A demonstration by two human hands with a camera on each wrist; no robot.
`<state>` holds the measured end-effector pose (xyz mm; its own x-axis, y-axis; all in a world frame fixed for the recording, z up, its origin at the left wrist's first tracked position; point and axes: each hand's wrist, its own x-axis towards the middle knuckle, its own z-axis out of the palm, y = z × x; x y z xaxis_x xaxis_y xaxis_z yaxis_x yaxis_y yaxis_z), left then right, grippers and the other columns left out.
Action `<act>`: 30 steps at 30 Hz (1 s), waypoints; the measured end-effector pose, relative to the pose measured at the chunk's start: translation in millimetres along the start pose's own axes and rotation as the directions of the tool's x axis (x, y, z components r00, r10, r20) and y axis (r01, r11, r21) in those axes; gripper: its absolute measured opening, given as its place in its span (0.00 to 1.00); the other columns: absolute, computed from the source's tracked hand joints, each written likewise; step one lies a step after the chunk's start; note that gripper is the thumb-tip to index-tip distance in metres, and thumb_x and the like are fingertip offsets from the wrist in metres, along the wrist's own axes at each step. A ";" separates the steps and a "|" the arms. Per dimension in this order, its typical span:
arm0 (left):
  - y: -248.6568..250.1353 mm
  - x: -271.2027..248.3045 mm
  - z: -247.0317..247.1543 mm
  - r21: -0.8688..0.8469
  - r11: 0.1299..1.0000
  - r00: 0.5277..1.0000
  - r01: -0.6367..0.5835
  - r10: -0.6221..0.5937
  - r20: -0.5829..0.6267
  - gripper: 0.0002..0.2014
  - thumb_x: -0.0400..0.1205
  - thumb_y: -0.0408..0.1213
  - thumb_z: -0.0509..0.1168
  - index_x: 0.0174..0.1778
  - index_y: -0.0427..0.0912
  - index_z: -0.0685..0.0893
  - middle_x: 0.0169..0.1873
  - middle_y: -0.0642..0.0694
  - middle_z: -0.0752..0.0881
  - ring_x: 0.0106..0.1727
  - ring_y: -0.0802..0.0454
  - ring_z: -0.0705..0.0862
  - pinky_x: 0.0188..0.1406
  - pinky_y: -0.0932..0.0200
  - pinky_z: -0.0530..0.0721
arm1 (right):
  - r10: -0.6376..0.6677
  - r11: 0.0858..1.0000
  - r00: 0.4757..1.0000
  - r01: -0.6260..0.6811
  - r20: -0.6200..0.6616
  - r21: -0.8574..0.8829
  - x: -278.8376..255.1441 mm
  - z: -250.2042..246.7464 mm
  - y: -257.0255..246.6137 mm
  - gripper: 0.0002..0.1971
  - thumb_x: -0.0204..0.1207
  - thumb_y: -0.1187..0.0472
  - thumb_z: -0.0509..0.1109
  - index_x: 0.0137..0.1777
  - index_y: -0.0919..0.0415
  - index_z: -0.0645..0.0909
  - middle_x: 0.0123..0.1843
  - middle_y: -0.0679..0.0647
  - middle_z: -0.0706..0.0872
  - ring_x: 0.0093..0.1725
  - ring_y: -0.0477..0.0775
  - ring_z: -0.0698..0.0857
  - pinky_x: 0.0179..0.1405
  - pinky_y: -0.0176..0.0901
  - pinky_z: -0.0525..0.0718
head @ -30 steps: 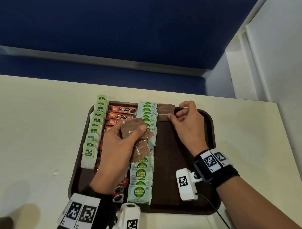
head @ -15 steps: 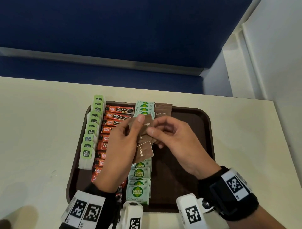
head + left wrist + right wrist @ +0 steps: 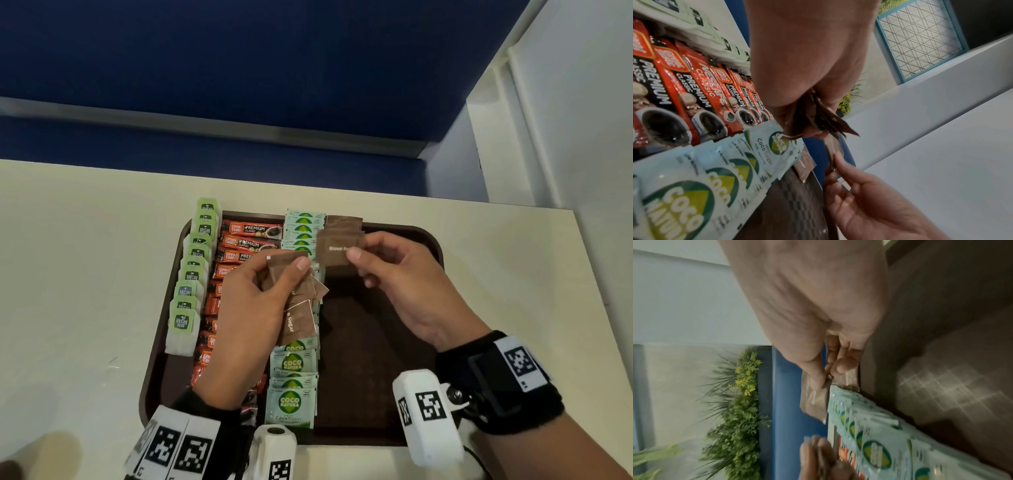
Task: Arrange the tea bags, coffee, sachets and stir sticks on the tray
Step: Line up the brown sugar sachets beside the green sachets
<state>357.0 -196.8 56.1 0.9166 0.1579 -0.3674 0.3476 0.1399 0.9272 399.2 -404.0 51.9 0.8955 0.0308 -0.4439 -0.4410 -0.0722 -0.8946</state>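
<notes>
Progress: three columns stand complete on the brown tray (image 3: 435, 240), which sits on the tabletop (image 3: 85, 257). Green-tagged tea bags (image 3: 186, 291) run along the left edge, red coffee sticks (image 3: 251, 243) lie beside them, and the pale green coco sugar sachets (image 3: 291, 404) form the third column. A fourth column of brown sugar sachets (image 3: 342, 222) is begun at the far edge only, with a few laid down.

The right hand (image 3: 411, 291) pinches one brown sachet (image 3: 337, 255) between thumb and fingers, held above the tray just short of that started column. The left hand (image 3: 253, 318) has its grip clenched round a fanned bundle of brown sachets (image 3: 298, 318).

Outstanding: the bundle is unplaced; the tray's right half is bare; no stir sticks are visible in any view
</notes>
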 end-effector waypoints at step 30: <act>0.1 7.0 -8.4 -0.112 0.989 0.995 0.095 -0.099 -0.028 0.10 0.85 0.39 0.76 0.61 0.45 0.93 0.49 0.40 0.98 0.47 0.43 0.99 0.39 0.54 0.94 | -0.240 0.841 0.932 0.059 -0.273 -0.537 39.8 4.1 36.5 0.17 0.73 0.51 0.89 0.55 0.51 0.86 0.44 0.45 0.89 0.35 0.38 0.86 0.40 0.27 0.86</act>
<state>361.7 -187.5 53.0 0.8717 0.1703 -0.4594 0.4092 0.2627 0.8738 418.5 -401.3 1.4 0.9563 -0.2266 -0.1850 -0.2863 -0.5945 -0.7514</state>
